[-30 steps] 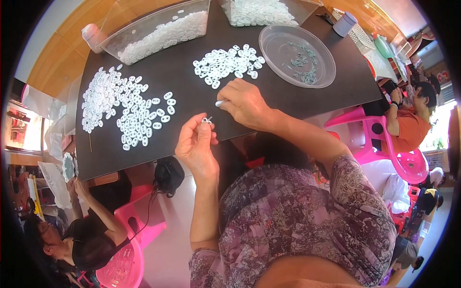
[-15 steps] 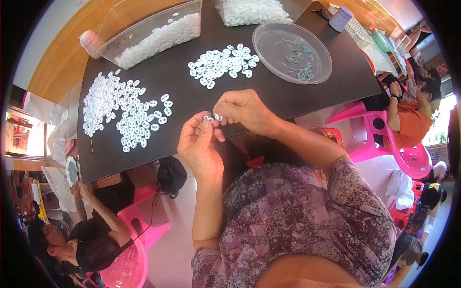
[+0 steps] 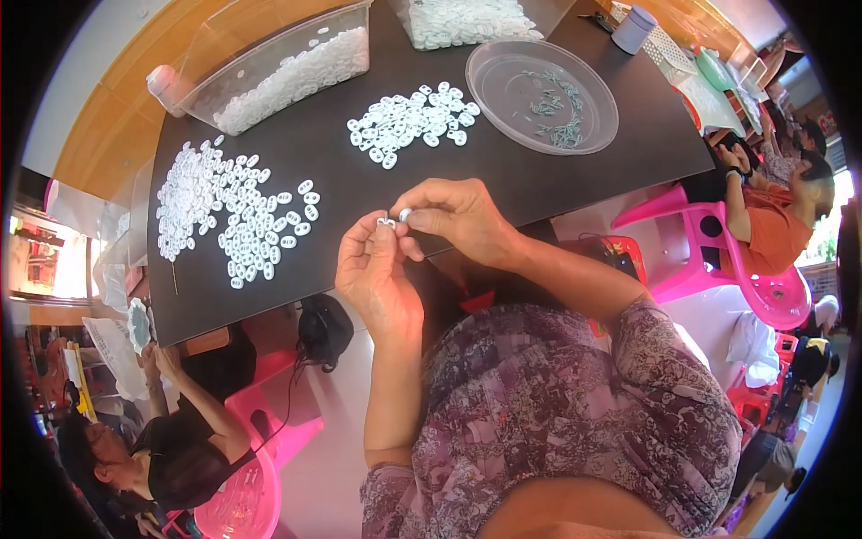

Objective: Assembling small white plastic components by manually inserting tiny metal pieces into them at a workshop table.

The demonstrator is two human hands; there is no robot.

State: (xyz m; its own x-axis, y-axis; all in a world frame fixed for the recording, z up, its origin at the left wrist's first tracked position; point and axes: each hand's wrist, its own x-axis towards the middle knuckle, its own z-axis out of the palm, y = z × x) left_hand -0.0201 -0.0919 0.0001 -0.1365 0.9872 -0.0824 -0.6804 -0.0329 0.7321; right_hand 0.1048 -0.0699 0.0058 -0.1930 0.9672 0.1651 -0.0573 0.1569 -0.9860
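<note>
Above the near edge of the dark table, my left hand point(image 3: 379, 286) pinches a small white plastic piece point(image 3: 386, 223) between thumb and fingertips. Close beside it, my right hand point(image 3: 471, 223) pinches another small white piece point(image 3: 406, 215). The two pieces are nearly touching; whether they are joined is too small to tell. Beyond my hands lies a pile of white oval pieces with dark-looking holes point(image 3: 409, 121). A larger heap of similar oval pieces point(image 3: 251, 216) spreads over the left of the table. A round clear tray point(image 3: 503, 112) at the right holds scattered small grey-green pins.
A clear bin point(image 3: 202, 67) of white pieces stands at the back left, near a white bottle point(image 3: 166, 88). Another container of white pieces point(image 3: 471, 22) and a grey-lidded jar point(image 3: 635, 31) are at the back. People sit on pink chairs point(image 3: 238, 503) to both sides.
My fingertips stay together with the small white pieces between them. The piece in my right fingers appears slightly turned. The whole view has shifted a little.
</note>
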